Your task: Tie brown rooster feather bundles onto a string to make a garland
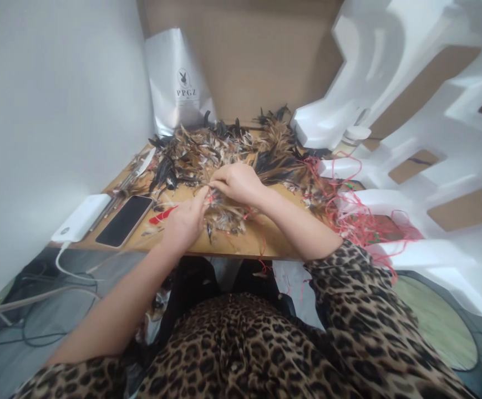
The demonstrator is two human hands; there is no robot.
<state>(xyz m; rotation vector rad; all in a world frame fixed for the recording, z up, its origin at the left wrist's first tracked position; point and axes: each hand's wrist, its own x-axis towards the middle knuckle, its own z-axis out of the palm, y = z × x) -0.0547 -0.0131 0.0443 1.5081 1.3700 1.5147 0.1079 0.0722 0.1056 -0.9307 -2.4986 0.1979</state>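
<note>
Over the front of the wooden table, my left hand (186,220) is closed with thumb and fingers pinched at a bunch of brown feathers (226,217). My right hand (241,183) meets it fingertip to fingertip, also pinched; what sits between its fingers is too small to make out. A bit of red string (210,195) shows at the fingertips. Beside my left hand lies a red object (162,215), partly covered by the hand. Behind both hands spreads a heap of brown and black feathers (194,147).
On the left are a phone (125,220), a white power bank (81,217) with a cable and some thin metal rods (120,188). A silver bag (178,83) stands behind. Tangled red string (357,216), white foam blocks (424,260) and a white-lidded jar (355,136) are at right.
</note>
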